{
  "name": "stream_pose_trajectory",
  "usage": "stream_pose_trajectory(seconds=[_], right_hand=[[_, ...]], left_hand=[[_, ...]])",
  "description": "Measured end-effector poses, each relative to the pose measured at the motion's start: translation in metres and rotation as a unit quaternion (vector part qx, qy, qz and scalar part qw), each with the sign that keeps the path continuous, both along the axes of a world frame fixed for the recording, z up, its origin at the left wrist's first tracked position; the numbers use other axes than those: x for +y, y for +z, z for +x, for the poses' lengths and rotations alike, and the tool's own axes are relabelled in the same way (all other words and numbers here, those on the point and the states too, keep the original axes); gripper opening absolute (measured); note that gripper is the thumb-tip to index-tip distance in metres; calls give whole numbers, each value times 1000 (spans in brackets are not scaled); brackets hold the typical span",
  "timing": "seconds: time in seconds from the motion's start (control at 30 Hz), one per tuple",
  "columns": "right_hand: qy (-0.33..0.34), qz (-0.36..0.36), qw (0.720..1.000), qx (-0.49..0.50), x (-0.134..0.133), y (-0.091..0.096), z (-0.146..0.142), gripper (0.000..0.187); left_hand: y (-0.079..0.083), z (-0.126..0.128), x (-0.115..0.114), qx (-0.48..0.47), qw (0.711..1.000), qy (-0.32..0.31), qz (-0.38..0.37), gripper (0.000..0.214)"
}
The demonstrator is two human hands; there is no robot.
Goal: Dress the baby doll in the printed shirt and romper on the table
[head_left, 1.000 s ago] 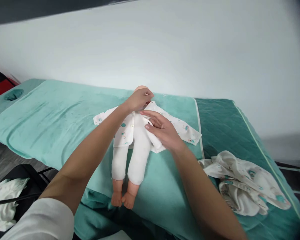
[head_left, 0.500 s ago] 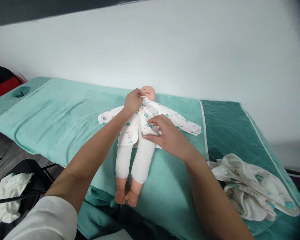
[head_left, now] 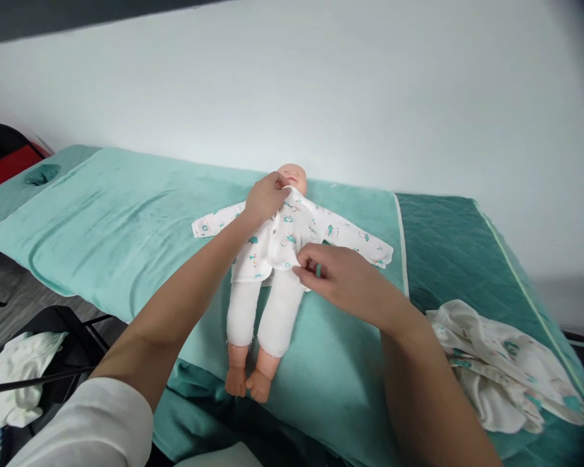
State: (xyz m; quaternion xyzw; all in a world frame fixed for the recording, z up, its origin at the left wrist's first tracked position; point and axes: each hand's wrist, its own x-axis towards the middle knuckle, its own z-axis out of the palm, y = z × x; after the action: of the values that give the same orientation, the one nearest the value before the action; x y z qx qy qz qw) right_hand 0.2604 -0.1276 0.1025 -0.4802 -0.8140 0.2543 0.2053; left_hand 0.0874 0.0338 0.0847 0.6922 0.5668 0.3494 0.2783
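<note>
A baby doll (head_left: 267, 370) lies on its back, its head toward the wall and its bare feet toward me. It wears white leggings (head_left: 278, 311) and a white baby jacket (head_left: 292, 224) with green prints, sleeves spread to both sides. At the doll's neck, my left hand (head_left: 267, 200) is closed on the jacket's collar. My right hand (head_left: 331, 275) pinches the jacket's lower front edge on the right side, over the doll's hip. The left forearm covers part of the jacket's left half.
A light green cover (head_left: 126, 227) spreads over the bed, with a darker green quilted cover (head_left: 442, 253) at right. A crumpled printed white cloth (head_left: 511, 370) lies there. White cloth (head_left: 24, 376) rests on a black chair (head_left: 78, 324) at lower left. A white wall (head_left: 370, 97) stands behind.
My right hand has moved down and right and now pinches the jacket's hem, with that front panel drawn outward. My left hand stays at the collar.
</note>
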Motion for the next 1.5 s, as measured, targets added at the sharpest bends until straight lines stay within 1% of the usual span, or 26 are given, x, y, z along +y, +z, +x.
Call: stream_pose_trajectory(seconds=[0.1,0.17,0.23,0.3,0.37,0.43,0.5,0.57,0.6,0.63,0.7,0.8,0.87,0.93,1.0,1.07,1.13,1.2,1.27,1.4,1.43,1.5], right_hand=[[60,-21,998,7,-1,2,4,15],[82,-46,995,16,1,1,6,15],[85,-76,993,43,4,-2,6,16],[64,-93,989,92,6,-13,4,19],[12,-77,982,170,5,-33,3,21],[-61,-33,961,267,-3,-61,6,19],[-108,-15,937,331,-19,-90,11,22],[-130,-21,929,345,-38,-113,17,29],[-148,-14,928,342,-46,-121,19,31],[-170,-3,929,330,-54,-126,19,31],[-215,32,933,287,-62,-129,15,27],[-253,68,943,205,-59,-123,1,21],[-268,64,946,169,-53,-119,-9,20],[-283,47,947,148,-50,-117,-16,20],[-299,32,944,137,-50,-118,-19,21],[-329,24,933,141,-53,-121,-17,22],[-358,14,921,156,-56,-124,-14,23],[-369,5,915,163,-58,-126,-11,26],[-363,7,921,144,-61,-126,-10,31],[-351,25,933,67,-66,-126,-11,41],[-352,27,934,62,-68,-126,-10,42],[-354,45,931,77,-69,-128,-9,41]], left_hand=[[-5,-13,-19,-11,1000,8,25,7],[-13,-28,-38,-9,999,22,47,11],[-28,-48,-62,-12,996,48,70,13],[-47,-70,-89,-21,994,80,76,15],[-65,-90,-117,-23,994,97,38,18],[-78,-106,-142,-4,998,68,1,16],[-85,-116,-164,18,999,36,3,17],[-87,-121,-179,50,998,15,25,21],[-87,-122,-185,70,997,9,35,24],[-88,-122,-190,93,995,4,41,27],[-89,-121,-195,134,990,4,44,30],[-91,-116,-194,183,982,8,39,29],[-92,-112,-192,207,977,10,45,26],[-92,-109,-188,219,974,6,57,23],[-94,-107,-185,205,976,1,68,21],[-96,-108,-184,159,984,2,81,17],[-100,-111,-186,91,991,17,101,13],[-103,-115,-189,42,990,46,123,11],[-105,-117,-194,49,987,73,133,13],[-105,-116,-201,137,980,85,114,9],[-105,-116,-201,138,980,87,110,7],[-104,-117,-202,107,985,88,103,7]])
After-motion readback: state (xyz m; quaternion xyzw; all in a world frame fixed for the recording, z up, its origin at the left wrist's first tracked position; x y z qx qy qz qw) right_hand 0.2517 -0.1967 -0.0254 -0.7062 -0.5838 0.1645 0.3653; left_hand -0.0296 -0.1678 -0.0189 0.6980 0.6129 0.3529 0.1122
